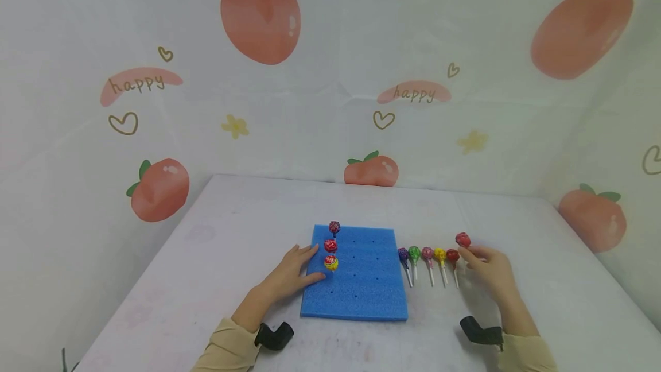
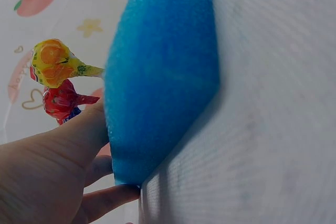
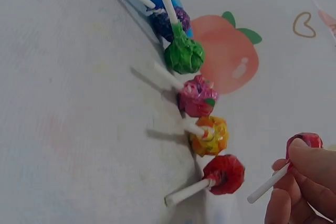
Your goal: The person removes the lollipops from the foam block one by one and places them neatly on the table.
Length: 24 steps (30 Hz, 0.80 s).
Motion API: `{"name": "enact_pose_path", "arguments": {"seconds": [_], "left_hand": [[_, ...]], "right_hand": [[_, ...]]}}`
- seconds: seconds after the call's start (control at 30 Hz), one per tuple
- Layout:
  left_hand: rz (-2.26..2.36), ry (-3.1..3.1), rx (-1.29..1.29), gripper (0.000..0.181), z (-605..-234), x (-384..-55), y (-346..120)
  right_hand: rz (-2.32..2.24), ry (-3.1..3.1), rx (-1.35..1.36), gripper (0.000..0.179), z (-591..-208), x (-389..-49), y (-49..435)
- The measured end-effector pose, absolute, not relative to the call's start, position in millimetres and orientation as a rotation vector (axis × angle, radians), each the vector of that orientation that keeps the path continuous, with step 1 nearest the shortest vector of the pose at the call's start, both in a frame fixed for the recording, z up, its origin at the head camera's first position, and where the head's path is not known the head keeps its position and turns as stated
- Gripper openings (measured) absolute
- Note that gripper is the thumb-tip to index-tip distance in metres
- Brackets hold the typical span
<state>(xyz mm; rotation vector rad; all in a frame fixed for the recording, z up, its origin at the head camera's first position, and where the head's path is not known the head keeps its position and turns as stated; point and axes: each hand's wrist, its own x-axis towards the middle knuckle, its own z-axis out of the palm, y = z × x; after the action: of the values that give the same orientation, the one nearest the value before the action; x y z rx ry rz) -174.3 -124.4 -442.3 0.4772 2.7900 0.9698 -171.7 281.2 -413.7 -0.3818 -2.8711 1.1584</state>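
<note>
Red lollipop point(image 1: 462, 239) is being pinched between the thumb and fingers of the right hand point(image 1: 488, 271), at the right side of a pale, cloth-covered table point(image 1: 248, 205). Behind the table, a white sheet point(image 1: 310, 113) is being displayed, printed with peaches, hearts, yellow flowers and the word "happy". Near the table's middle, a flat blue foam board point(image 1: 382, 303) with small holes is being touched at its left edge by the left hand point(image 1: 289, 271), its fingers being extended and its thumb being laid over the top. Three lollipops are being held upright by the board in a column along its left side: a dark red-and-blue lollipop point(image 1: 334, 227), a red-and-pink lollipop point(image 1: 330, 245) and a red-and-yellow lollipop point(image 1: 331, 263). Between board and right hand, the space is being taken up by a row of five: purple lollipop point(image 1: 403, 255), green lollipop point(image 1: 415, 254), pink lollipop point(image 1: 427, 253), yellow lollipop point(image 1: 439, 254) and dark red lollipop point(image 1: 452, 255), their sticks being turned toward the person. In the head view, the pinched lollipop's candy end is being pointed upward, past the fingertips; in the right wrist view, its white stick point(image 3: 266, 185) is being seen slanting down to the left, its long axis being set diagonally
</note>
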Motion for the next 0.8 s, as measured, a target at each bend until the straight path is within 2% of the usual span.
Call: {"name": "enact_pose_path", "arguments": {"seconds": [0.4,0.8], "left_hand": [[0.965,2.786,0.484,0.070,-441.9,-173.4,-124.9],[0.974,2.787,0.474,0.071,-442.3,-174.8,-124.5]], "right_hand": [[1.131,-2.926,-0.433,0.059,-424.0,-169.1,294.2],[1.158,-2.973,-0.488,0.055,-422.9,-169.2,296.7]]}}
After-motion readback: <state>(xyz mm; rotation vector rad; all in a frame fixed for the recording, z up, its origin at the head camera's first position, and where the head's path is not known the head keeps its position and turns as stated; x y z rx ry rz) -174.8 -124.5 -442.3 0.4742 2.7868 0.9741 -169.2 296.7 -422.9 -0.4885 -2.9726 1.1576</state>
